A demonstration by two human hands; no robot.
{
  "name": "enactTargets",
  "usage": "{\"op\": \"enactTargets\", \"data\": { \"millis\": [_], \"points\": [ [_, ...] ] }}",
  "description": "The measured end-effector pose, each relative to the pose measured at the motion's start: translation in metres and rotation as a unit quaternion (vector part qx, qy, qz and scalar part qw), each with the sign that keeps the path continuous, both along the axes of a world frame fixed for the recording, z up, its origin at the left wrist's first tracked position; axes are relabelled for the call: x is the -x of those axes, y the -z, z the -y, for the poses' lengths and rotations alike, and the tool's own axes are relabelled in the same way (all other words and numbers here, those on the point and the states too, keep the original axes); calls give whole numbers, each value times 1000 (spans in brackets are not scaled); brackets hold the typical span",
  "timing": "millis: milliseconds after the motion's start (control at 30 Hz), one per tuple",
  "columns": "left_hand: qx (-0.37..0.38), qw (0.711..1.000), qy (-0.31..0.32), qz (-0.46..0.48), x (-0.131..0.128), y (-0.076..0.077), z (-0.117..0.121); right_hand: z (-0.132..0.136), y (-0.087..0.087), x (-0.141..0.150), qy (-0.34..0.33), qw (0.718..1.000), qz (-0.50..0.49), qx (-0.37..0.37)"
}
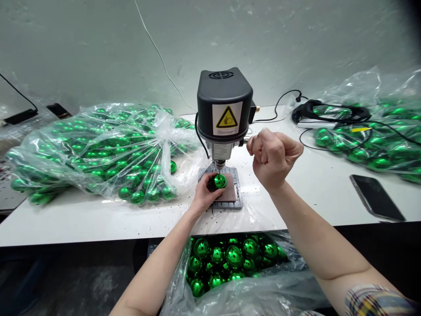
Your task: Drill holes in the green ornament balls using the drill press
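A small black bench drill [225, 107] with a yellow warning sticker stands on the white table [315, 184]. My left hand [204, 194] is closed around a shiny green ball [220, 181], holding it on the drill's grey base plate [234, 197] right under the drill bit. My right hand [272, 158] is a fist wrapped round the drill's side lever, of which only a short metal stub shows by my knuckles.
A clear plastic bag [98, 149] full of green balls lies left of the drill, another bag [371, 131] at the right with black cables on it. A dark phone [376, 197] lies right. Below the table edge an open bag [230, 263] holds more green balls.
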State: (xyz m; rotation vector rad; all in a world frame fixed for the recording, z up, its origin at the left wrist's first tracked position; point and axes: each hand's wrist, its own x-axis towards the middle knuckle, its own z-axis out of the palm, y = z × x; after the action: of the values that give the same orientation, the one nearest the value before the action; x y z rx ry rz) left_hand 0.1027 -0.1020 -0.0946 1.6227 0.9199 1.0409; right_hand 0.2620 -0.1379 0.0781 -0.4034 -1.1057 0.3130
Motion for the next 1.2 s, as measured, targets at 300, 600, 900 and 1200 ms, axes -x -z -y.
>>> {"op": "enactTargets", "data": {
  "millis": [300, 600, 900, 1200],
  "points": [
    [-5, 1000, 2, 4, 0, -3, 1, -6, 32, -12, 27, 989, 113, -86],
    [13, 1000, -2, 17, 0, -3, 2, -1, 44, -12, 31, 979, 159, -121],
    [34, 992, -72, -94, 15, -42, 27, -12, -42, 0, 0, 987, -74, 145],
    [-144, 945, -85, -282, 74, -81, -34, -30, -32, -7, 22, 993, -44, 104]
  ]
}}
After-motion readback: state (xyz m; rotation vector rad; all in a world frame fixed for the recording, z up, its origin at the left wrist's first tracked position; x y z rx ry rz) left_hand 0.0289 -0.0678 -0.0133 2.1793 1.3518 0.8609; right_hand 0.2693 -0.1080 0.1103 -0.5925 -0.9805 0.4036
